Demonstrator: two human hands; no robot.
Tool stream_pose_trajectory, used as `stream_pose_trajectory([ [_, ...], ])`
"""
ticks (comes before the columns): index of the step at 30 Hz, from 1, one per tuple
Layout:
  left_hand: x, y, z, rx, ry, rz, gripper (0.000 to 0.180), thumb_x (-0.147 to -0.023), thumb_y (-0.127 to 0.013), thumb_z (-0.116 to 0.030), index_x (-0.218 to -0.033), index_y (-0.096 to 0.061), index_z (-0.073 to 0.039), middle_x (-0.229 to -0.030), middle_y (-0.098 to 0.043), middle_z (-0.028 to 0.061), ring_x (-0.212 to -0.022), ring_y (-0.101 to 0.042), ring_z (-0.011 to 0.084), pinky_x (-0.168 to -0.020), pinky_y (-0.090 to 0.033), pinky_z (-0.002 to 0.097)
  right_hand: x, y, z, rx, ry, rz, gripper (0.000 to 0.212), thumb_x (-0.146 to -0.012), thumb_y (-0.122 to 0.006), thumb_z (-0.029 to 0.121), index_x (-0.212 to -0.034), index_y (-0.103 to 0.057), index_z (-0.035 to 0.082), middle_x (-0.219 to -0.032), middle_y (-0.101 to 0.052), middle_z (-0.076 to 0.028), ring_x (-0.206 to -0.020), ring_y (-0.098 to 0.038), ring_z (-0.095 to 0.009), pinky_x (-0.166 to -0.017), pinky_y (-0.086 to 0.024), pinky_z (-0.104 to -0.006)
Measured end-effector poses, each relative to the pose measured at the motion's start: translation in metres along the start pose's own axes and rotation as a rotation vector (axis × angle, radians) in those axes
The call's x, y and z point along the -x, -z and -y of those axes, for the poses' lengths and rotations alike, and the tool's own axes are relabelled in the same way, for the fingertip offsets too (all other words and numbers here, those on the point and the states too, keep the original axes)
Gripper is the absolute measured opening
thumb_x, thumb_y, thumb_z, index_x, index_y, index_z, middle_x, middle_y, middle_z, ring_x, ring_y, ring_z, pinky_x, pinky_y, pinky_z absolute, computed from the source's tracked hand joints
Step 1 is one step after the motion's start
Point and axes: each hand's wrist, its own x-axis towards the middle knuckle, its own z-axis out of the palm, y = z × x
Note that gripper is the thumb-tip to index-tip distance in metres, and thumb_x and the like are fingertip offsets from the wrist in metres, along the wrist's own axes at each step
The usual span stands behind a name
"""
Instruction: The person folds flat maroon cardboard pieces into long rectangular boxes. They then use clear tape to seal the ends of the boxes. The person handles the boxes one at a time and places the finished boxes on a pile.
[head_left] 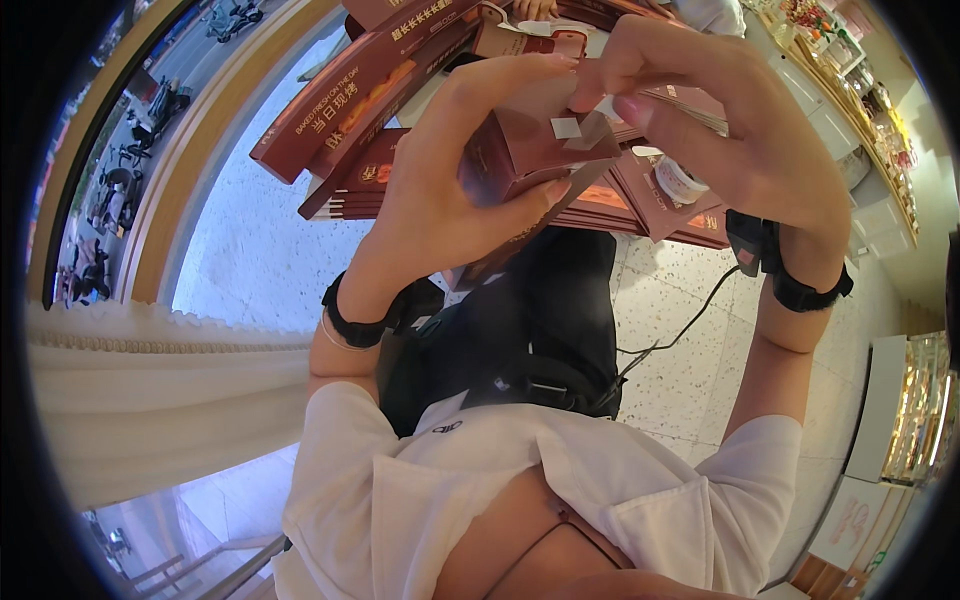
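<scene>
A dark red carton box [530, 150] is in front of me, tilted, with its small end turned up. My left hand [430, 170] is closed round it, the thumb along the near side and the fingers over the far edge. A small whitish square sticker [566, 128] sits on the end of the box. My right hand [750, 130] is at the box's upper right corner with thumb and index finger brought together; whatever is between their tips is too small to name. Beyond the box, a white roll [680, 182] lies on red packaging.
Long printed red cartons [330, 120] are piled at the left, with flat red cartons [350, 190] stacked below. Another person's hand [535, 8] shows at the top edge. A window and a white curtain [160, 400] are on my left. Stocked shelves [915, 400] stand at the right.
</scene>
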Motion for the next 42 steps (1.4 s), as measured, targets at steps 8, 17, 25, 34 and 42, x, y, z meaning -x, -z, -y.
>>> stream_pose_trajectory([
  [8, 0.000, -0.001, -0.004, 0.014, -0.022, 0.004, 0.074, -0.070, -0.077, -0.002, -0.135, -0.042, -0.005, -0.133, -0.049, 0.0094, -0.119, -0.051, 0.0198, -0.098, -0.044, 0.0320, 0.006, -0.040, -0.005, -0.013, -0.012, -0.304, 0.008, -0.081, -0.056, -0.004, -0.087, -0.054, -0.001, -0.091, -0.060, -0.009, -0.085, -0.057, -0.015, -0.078, -0.049, -0.0279],
  [17, -0.001, 0.001, -0.005, 0.016, 0.016, -0.031, 0.071, -0.071, -0.075, -0.001, -0.134, -0.041, -0.005, -0.132, -0.050, 0.0101, -0.117, -0.053, 0.0203, -0.098, -0.044, 0.0326, 0.017, -0.063, -0.019, -0.648, -0.075, -0.486, 0.012, -0.089, -0.059, 0.000, -0.096, -0.050, 0.001, -0.092, -0.064, -0.011, -0.089, -0.062, -0.016, -0.079, -0.053, -0.0297],
  [25, 0.001, 0.001, -0.007, 0.023, 0.055, -0.023, 0.071, -0.071, -0.076, -0.001, -0.133, -0.041, -0.005, -0.132, -0.050, 0.0095, -0.117, -0.052, 0.0183, -0.097, -0.044, 0.0314, 0.011, -0.072, -0.017, -0.615, -0.089, -0.565, 0.033, -0.091, -0.058, 0.002, -0.121, -0.045, -0.001, -0.086, -0.061, -0.006, -0.085, -0.062, -0.013, -0.075, -0.055, -0.0266],
  [34, 0.001, -0.005, -0.007, 0.116, 0.105, -0.109, 0.065, -0.066, -0.075, -0.003, -0.126, -0.050, -0.009, -0.119, -0.056, 0.0077, -0.108, -0.057, 0.0226, -0.092, -0.045, 0.0334, 0.008, -0.078, -0.024, -0.639, 0.020, -0.550, 0.037, -0.092, -0.060, 0.007, -0.124, -0.045, -0.001, -0.090, -0.059, -0.005, -0.088, -0.056, -0.011, -0.077, -0.052, -0.0244],
  [42, 0.000, -0.004, -0.005, 0.111, 0.054, -0.105, 0.065, -0.065, -0.074, -0.001, -0.125, -0.050, -0.009, -0.119, -0.056, 0.0076, -0.109, -0.057, 0.0235, -0.093, -0.045, 0.0340, 0.008, -0.071, -0.017, -0.608, -0.119, -0.609, 0.034, -0.092, -0.061, 0.010, -0.122, -0.047, 0.002, -0.088, -0.056, -0.002, -0.078, -0.050, -0.008, -0.069, -0.042, -0.0214],
])
